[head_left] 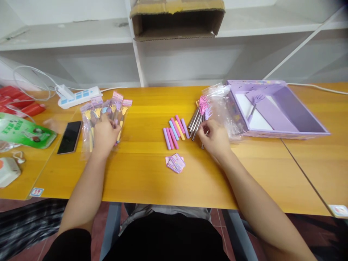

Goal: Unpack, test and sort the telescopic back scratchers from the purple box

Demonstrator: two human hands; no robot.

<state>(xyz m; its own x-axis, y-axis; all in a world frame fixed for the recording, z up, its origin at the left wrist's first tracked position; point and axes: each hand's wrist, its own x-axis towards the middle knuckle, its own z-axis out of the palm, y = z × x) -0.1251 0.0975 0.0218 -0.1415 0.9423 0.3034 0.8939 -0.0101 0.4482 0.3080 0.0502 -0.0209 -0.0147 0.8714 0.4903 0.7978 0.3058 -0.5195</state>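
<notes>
My left hand (105, 133) is closed over a row of bagged back scratchers (87, 115), its fingers curled down at one of them and partly hidden. These have yellow, blue and purple hand-shaped heads and pink header cards. At the right, my right hand (214, 137) pinches at the edge of a pile of unbagged back scratchers (194, 121) with metal rods and pink, purple and yellow heads. Between the hands lie several coloured handle sleeves (174, 131) in purple, pink, blue and yellow. Nearer to me is a small stack of printed cards (175, 163).
Clear plastic bags (221, 105) lie against a purple box (307, 105) that holds one purple back scratcher (255, 107). On the left are a phone (69, 137), a power strip (81, 98), a green pouch (25, 130) and red packets (19, 101). A cardboard box (178, 21) overhangs the shelf.
</notes>
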